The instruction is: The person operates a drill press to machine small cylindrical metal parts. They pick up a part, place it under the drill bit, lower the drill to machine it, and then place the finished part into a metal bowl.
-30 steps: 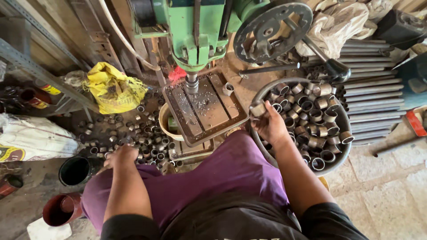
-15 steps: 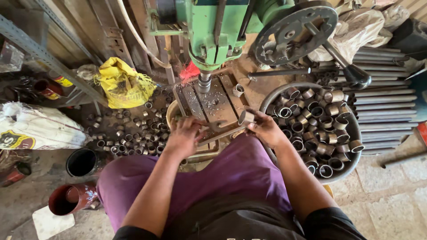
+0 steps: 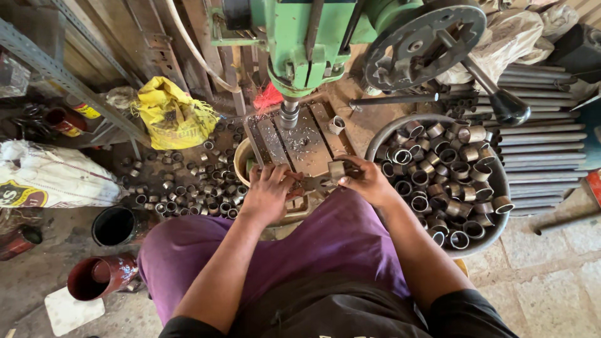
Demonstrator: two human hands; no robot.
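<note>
While my right hand (image 3: 369, 181) gripped a sleeve (image 3: 337, 169), my left hand (image 3: 270, 191) pressed open on the table (image 3: 300, 141). Fingers near the chuck (image 3: 288, 116) risked injury, I judged.

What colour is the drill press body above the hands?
Green: the drill press body is painted green, clearest in the head view.

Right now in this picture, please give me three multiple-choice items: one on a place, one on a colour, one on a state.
1. Where does the round metal basin full of short metal tube pieces stand?
A. at the person's right
B. at the person's left
C. on the drill table

2. What colour is the drill press body?
A. red
B. green
C. blue

3. What does the right hand do?
A. hangs free
B. turns the handwheel
C. holds a short metal tube piece

Answers: 1 A, the basin lies beside the right arm. 2 B, its housing is green. 3 C, the fingers grip the piece by the grey drill table, near the left hand.
</note>
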